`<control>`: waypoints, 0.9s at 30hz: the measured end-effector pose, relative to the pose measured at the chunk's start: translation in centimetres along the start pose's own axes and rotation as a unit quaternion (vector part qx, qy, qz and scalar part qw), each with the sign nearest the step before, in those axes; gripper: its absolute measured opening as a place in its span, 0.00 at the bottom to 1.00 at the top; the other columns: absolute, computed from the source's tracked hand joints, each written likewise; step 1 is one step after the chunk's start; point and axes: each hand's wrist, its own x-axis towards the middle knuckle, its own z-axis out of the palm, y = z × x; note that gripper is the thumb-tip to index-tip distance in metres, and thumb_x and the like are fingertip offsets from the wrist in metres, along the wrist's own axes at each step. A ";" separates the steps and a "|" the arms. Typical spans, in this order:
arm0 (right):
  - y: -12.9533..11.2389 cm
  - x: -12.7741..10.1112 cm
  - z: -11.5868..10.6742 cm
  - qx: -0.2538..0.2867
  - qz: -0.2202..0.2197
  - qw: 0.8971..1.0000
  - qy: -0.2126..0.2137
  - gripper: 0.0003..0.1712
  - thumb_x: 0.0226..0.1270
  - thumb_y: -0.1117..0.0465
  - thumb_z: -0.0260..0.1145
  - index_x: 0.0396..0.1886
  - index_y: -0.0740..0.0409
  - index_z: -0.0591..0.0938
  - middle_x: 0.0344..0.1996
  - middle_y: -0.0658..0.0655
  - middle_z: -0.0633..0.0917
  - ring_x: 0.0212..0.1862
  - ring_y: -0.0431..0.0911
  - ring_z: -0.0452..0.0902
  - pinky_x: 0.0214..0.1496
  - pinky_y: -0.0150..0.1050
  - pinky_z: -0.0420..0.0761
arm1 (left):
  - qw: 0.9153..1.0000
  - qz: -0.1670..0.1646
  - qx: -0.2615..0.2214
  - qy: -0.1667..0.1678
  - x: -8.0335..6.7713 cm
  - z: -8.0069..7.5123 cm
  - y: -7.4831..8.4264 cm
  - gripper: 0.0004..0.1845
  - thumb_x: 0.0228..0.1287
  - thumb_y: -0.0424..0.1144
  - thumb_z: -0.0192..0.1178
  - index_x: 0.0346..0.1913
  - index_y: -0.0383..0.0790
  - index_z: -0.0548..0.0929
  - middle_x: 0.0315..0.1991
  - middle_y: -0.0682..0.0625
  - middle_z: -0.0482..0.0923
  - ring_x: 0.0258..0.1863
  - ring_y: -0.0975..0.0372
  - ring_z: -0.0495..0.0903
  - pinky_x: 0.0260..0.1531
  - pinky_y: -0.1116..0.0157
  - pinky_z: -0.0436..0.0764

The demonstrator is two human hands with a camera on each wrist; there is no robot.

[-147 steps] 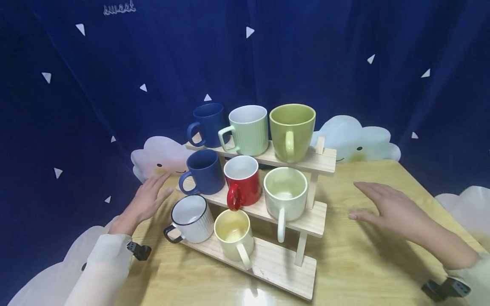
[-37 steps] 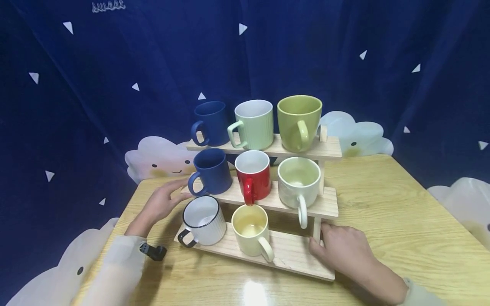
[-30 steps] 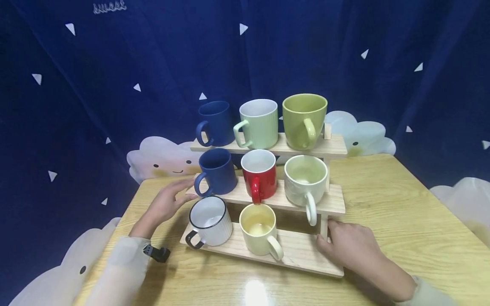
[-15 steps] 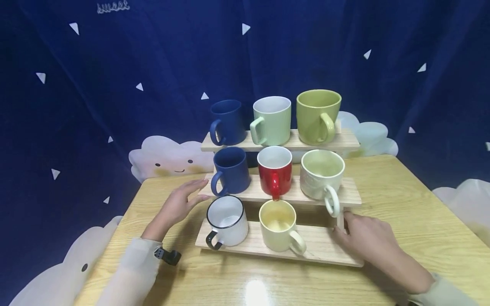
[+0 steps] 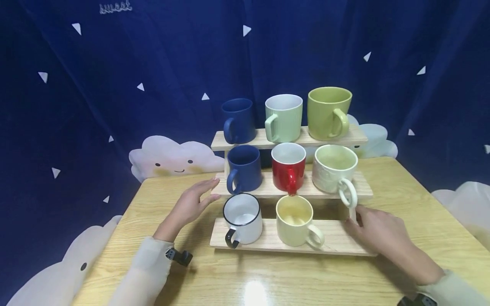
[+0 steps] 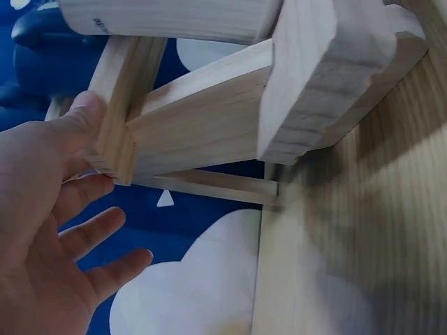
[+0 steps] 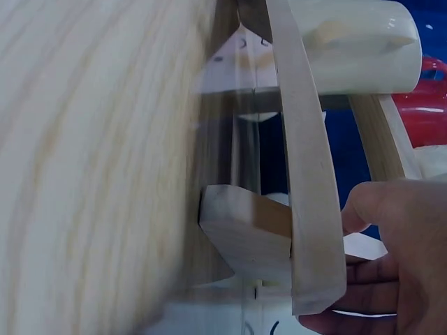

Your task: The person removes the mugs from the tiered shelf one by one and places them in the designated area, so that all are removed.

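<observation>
I see the wooden rack (image 5: 333, 244) standing at the centre of the frame on the yellow surface (image 5: 402, 187), three tiers stepped back toward the blue curtain (image 5: 115, 106). My left hand (image 5: 189, 204) sits left of centre, fingers (image 6: 105, 227) straight and spread, the thumb pressed against the rack's left upright; it grips nothing. My right hand (image 5: 379, 233) is at the lower right, against the rack's right end beside its post; the right wrist view shows the thumb and fingers (image 7: 370, 202) curled round the board's end, holding it. On the top tier stand a blue mug (image 5: 239, 121), a pale green mug (image 5: 283, 119) and an olive mug (image 5: 329, 112). The middle tier carries another blue mug, a red mug (image 5: 288, 168) and a cream mug (image 5: 334, 170) whose handle hangs just above my right hand. The bottom tier holds a white mug (image 5: 243, 216) and a yellow mug (image 5: 294, 221).
</observation>
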 end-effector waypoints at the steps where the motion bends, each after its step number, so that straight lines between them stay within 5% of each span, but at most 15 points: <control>1: 0.3 0.1 0.0 0.000 0.002 1.000 0.000 0.19 0.57 0.37 0.54 0.23 0.45 0.71 0.17 0.52 0.75 0.19 0.51 0.70 0.11 0.41 0.58 | 1.000 0.003 0.004 -0.001 0.1 0.1 0.1 0.28 0.58 0.57 0.52 0.61 0.52 0.68 0.60 0.53 0.65 0.59 0.56 0.64 0.58 0.56 0.63; 17: 3.9 1.3 0.1 0.017 0.026 0.999 -0.008 0.21 0.58 0.35 0.52 0.25 0.46 0.69 0.18 0.51 0.72 0.20 0.50 0.66 0.12 0.41 0.57 | 0.994 0.048 0.084 0.045 1.5 2.4 2.7 0.27 0.59 0.54 0.54 0.60 0.47 0.70 0.58 0.50 0.69 0.55 0.55 0.69 0.54 0.56 0.68; 27: 5.0 2.2 0.5 0.029 0.031 0.999 0.025 0.20 0.57 0.38 0.55 0.21 0.47 0.68 0.15 0.50 0.70 0.19 0.49 0.63 0.13 0.40 0.54 | 0.995 0.032 0.072 0.067 2.0 3.2 3.6 0.27 0.58 0.54 0.55 0.59 0.48 0.71 0.59 0.50 0.68 0.55 0.56 0.68 0.53 0.56 0.68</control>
